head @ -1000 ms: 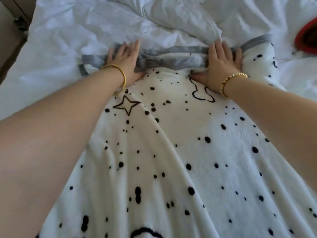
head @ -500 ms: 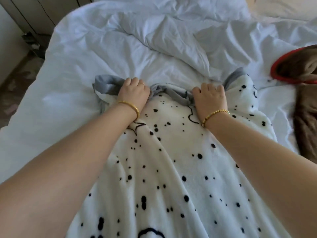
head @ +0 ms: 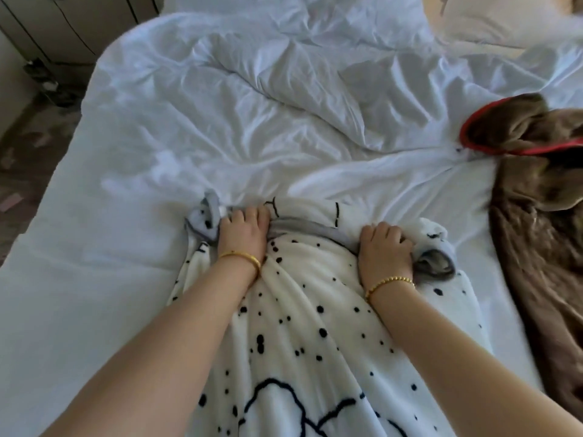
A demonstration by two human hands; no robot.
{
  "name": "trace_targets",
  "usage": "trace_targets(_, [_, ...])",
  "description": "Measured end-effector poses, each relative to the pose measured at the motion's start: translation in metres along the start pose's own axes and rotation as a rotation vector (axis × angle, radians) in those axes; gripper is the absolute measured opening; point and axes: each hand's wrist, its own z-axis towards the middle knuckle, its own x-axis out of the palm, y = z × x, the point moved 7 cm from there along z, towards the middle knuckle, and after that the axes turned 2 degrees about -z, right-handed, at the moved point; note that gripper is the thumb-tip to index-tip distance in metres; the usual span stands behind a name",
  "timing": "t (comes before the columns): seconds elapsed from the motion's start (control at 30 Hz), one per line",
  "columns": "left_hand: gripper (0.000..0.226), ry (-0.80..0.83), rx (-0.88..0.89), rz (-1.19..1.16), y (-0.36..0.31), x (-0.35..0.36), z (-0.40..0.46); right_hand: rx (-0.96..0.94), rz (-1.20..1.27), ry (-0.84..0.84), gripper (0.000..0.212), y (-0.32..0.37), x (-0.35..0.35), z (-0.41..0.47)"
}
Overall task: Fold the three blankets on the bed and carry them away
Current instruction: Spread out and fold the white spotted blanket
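Observation:
A white fleece blanket (head: pixel 309 326) with black dots and a grey trimmed edge lies on the bed, running from the bottom of the view up to the middle. My left hand (head: pixel 243 234) grips its far grey edge on the left, fingers curled into the fabric. My right hand (head: pixel 385 247) grips the same edge on the right, where the cloth bunches beside it. A brown blanket (head: pixel 542 234) with a red border lies crumpled at the right. A third blanket is not in view.
The bed is covered by a rumpled white duvet (head: pixel 252 105). A pillow (head: pixel 492 20) sits at the top right. Floor (head: pixel 28 146) and a cabinet (head: pixel 63 23) lie beyond the bed's left edge.
Both hands went from lying flat on the grey edge to gripping it, and they have pulled that edge back toward me. More of the duvet and the brown blanket came into view.

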Motion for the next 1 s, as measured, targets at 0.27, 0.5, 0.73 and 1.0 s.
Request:
trace_targets(0.27, [0.031, -0.094, 0.055, -0.074, 0.017, -0.019, -0.048, 0.101, 0.405, -0.194, 0.032, -0.024, 0.000, -0.032])
trace_targets(0.5, [0.027, -0.234, -0.009, -0.119, 0.026, -0.104, -0.142, 0.147, 0.504, -0.391, 0.033, -0.078, -0.044, -0.123])
trace_targets(0.73, [0.046, -0.422, 0.138, -0.195, 0.019, -0.204, -0.248, 0.042, 0.557, -0.610, 0.025, -0.118, -0.086, -0.245])
trace_targets(1.0, [0.062, -0.195, 0.645, 0.071, -0.053, -0.107, -0.441, -0.087, 0.447, -0.268, 0.049, -0.106, 0.023, -0.414])
